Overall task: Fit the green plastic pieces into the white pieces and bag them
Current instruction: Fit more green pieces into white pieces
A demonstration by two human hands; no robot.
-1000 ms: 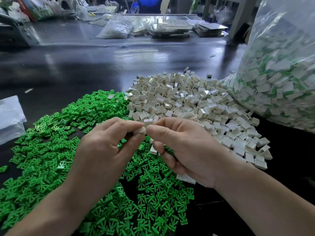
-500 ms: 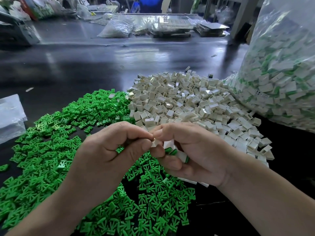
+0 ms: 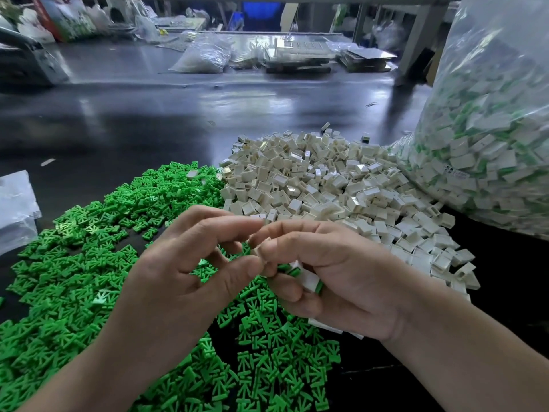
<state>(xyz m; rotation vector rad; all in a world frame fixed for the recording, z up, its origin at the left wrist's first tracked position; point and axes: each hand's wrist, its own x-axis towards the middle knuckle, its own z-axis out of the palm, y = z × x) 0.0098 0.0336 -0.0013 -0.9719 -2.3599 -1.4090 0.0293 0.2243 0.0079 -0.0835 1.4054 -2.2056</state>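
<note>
Green plastic pieces [image 3: 74, 278] lay heaped near left on the dark table [image 3: 148, 129], touching the white pieces [image 3: 326, 185] heaped to their right. My view of the work point was poor. The right hand [image 3: 335, 278] pinched one white piece [image 3: 262, 248] between thumb and forefinger, mostly covered; I could not tell whether green sat inside it. Its curled lower fingers held several fitted pieces [image 3: 310, 281], partly hidden. Left hand [image 3: 184, 281]: fingers curved, thumb at the pinched piece; grip or mere touch, undetermined. Clear bag [image 3: 490, 144] of fitted pieces stood far right, cut off by the frame. Table surface was glossy; blurred plastic bags [image 3: 205, 58] lay beyond.
</note>
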